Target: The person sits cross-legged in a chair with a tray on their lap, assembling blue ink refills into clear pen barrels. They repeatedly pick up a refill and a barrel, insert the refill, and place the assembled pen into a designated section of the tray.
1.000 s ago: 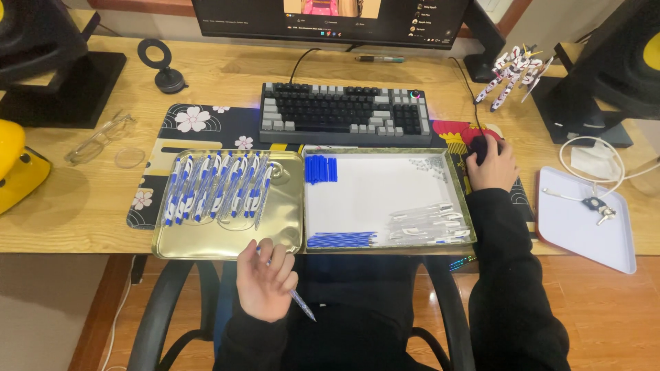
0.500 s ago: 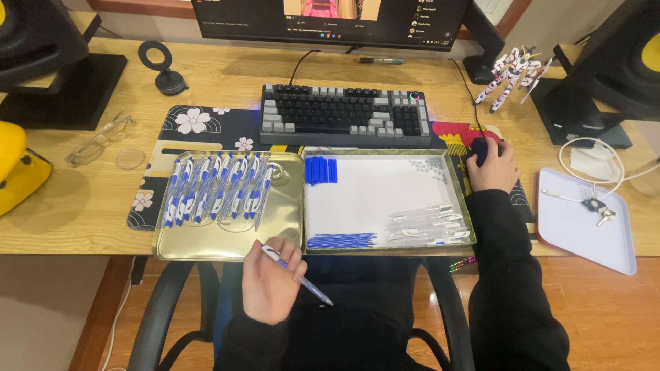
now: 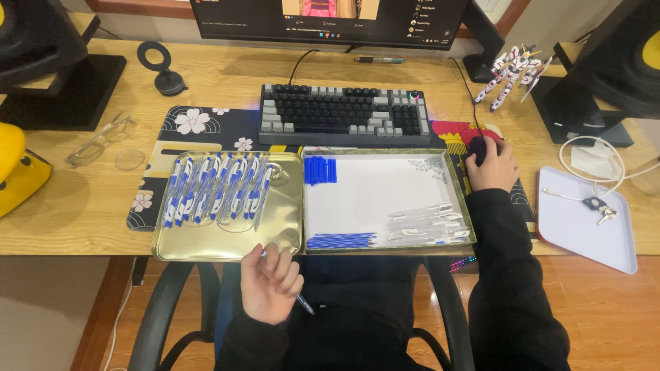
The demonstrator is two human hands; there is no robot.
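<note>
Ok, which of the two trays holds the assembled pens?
The gold tray on the left: a row of blue-and-white pens lies in it. The white-lined tray holds only separate parts, blue caps and refills.

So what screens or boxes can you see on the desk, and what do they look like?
Monitor: back middle of the desk, behind the keyboard; wide black rectangle, dark screen with a small pink picture at the top edge.
Gold tin tray: front left, shallow square, holding a row of blue and white pens.
White-lined tin tray: just right of it, green patterned rim, holding blue and clear pen parts.
No labels or signs are clear enough to tell.
</note>
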